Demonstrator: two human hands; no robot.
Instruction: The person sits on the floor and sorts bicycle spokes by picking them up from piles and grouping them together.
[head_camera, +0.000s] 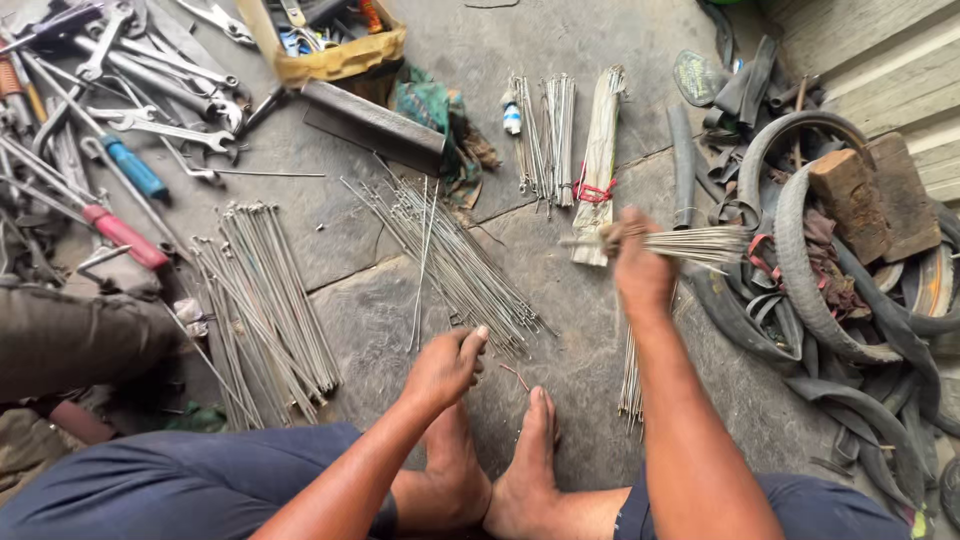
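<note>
A bundle of thin metal spokes (690, 243) sits clenched in the right hand (640, 268), held level above the stone floor (580, 360), its free ends fanning toward the old tyres (810, 270) on the right. The left hand (447, 365) hangs loosely curled and holds nothing, just beside a loose heap of spokes (450, 255) lying on the floor. Further left lies another spoke pile (265, 300); tied spoke bundles (565, 135) rest beyond. Spanners (160, 90) and screwdrivers (125, 200) lie at upper left.
</note>
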